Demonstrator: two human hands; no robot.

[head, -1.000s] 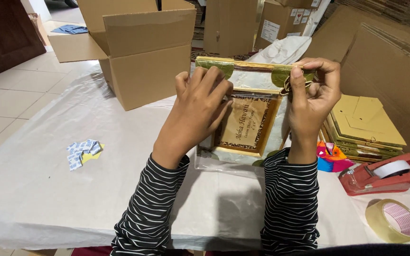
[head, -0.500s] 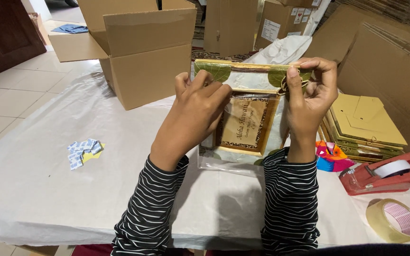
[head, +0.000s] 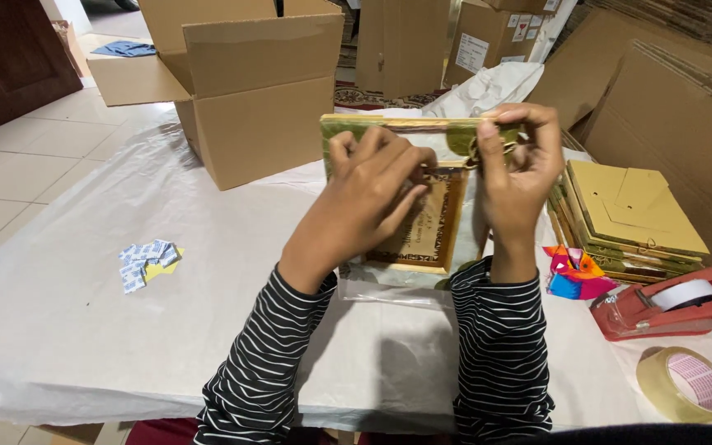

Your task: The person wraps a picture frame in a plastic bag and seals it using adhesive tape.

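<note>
A gold-framed plaque (head: 430, 227) in a clear plastic sleeve stands tilted up off the white table cover (head: 208, 264), just in front of me. My left hand (head: 368, 198) presses flat on its front and grips the upper left part near the green-gold top edge (head: 356, 125). My right hand (head: 517, 169) pinches the top right corner, where a small ring-shaped fitting (head: 488, 147) shows between thumb and fingers. Both sleeves are black with white stripes.
An open cardboard box (head: 249, 107) stands at the back left. Flat gold-coloured card stacks (head: 628, 214) lie at right, with a red tape dispenser (head: 669, 301) and a tape roll (head: 687, 383) nearer. Small blue-white packets (head: 146, 262) lie at left. More cartons stand behind.
The plaque's top edge has dropped slightly and tipped toward me. Both hands kept their hold, the right fingers working at the top right corner.
</note>
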